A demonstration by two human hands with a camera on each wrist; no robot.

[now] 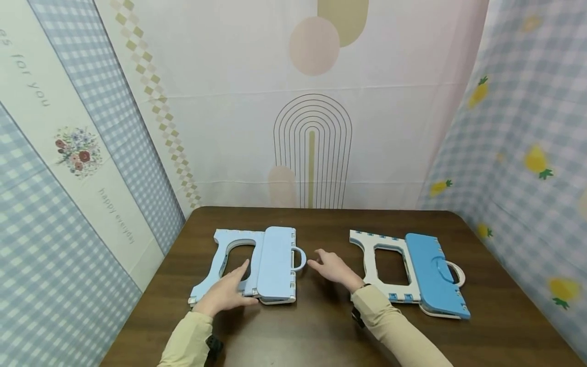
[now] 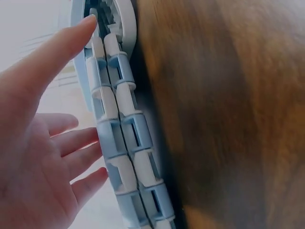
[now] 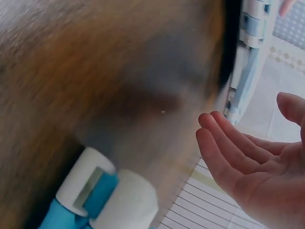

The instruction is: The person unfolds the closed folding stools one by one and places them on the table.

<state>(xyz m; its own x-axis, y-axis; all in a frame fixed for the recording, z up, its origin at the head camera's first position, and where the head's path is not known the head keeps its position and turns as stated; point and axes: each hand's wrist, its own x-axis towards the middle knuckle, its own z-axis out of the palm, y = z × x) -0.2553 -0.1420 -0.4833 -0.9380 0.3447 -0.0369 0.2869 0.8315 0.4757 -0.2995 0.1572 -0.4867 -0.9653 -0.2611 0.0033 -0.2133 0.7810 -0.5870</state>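
Observation:
A light blue folding stool point(image 1: 276, 262) lies folded flat on the table, its carry handle point(image 1: 301, 259) on the right. My left hand point(image 1: 224, 291) hovers over or beside its near leg edge with fingers spread. The left wrist view shows the fingers point(image 2: 88, 183) beside the stool's hinged edge point(image 2: 119, 119); whether they touch it I cannot tell. My right hand point(image 1: 332, 266) is just right of that handle, fingers loosely extended and holding nothing. Farther right lies a second folded stool point(image 1: 424, 272), white with a brighter blue top; its hinge point(image 3: 105, 191) shows in the right wrist view.
Both stools lie on a dark brown wooden table point(image 1: 312, 331). A white patterned cloth point(image 1: 229, 137) hangs behind it, with checked cloths point(image 1: 518, 153) at the sides. The second stool's handle point(image 1: 457, 274) sticks out to the right.

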